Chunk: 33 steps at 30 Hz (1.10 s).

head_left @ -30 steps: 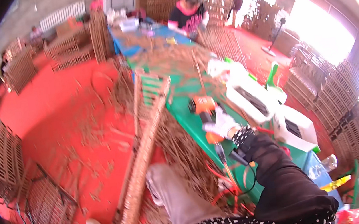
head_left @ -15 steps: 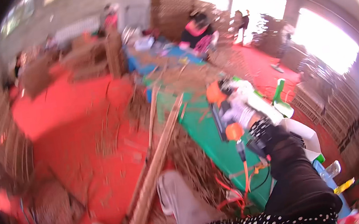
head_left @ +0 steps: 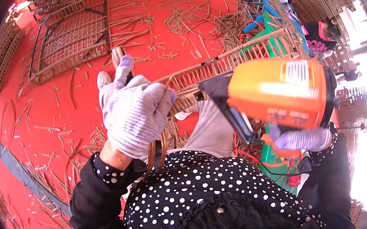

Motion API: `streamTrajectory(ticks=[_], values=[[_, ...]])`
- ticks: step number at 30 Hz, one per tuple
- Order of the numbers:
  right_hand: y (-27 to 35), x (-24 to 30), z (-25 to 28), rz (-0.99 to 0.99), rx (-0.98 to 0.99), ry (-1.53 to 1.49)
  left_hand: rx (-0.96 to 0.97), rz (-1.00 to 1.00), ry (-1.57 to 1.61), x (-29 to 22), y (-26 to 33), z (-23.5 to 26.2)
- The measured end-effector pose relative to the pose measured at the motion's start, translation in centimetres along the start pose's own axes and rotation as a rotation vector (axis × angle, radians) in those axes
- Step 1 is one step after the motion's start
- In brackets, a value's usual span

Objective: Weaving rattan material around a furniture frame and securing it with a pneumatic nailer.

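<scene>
In a striped pale glove, my right hand (head_left: 303, 140) is wrapped round the handle of an orange and black nail gun (head_left: 277, 91). Its black nose is at the near rail of a brown woven frame (head_left: 231, 58), which lies across in front of me; I cannot tell whether they touch. My left hand (head_left: 139, 108), in the same kind of glove, is closed on the frame's end and a thin brown strip (head_left: 152, 157), which curls down toward my apron. The left fingertips are partly hidden.
Brown strip offcuts (head_left: 181, 21) litter the red floor. A larger woven panel (head_left: 71, 39) lies at the far left, with stacked panels (head_left: 4, 56) beyond it. At right stand a green table (head_left: 269, 163) with an orange hose and another person (head_left: 320, 36).
My view has swung from the workshop and green table down to the woven frame. The nail gun is now lifted in my right hand, and my left hand has come up onto the frame.
</scene>
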State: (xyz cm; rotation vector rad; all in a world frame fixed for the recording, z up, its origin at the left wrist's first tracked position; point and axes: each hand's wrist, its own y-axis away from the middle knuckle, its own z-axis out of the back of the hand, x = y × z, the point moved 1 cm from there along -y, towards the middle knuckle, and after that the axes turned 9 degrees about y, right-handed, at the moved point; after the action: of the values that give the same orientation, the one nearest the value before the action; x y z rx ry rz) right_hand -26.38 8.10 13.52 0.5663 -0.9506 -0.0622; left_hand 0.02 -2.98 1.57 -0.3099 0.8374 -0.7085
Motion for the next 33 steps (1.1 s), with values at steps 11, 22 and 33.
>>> streamTrajectory(ticks=[11,22,33], values=[[-1.2,1.2,-2.8,0.112,0.206,0.427,-0.057,-0.044,0.107,0.5,0.0,-0.5],[-2.1,4.8,3.5,0.016,-0.075,0.620,-0.039,-0.031,0.094,0.3,0.5,-0.7],[-4.4,5.8,-0.9,0.242,0.348,0.899,-0.131,-0.130,0.182,1.1,0.8,-0.6]])
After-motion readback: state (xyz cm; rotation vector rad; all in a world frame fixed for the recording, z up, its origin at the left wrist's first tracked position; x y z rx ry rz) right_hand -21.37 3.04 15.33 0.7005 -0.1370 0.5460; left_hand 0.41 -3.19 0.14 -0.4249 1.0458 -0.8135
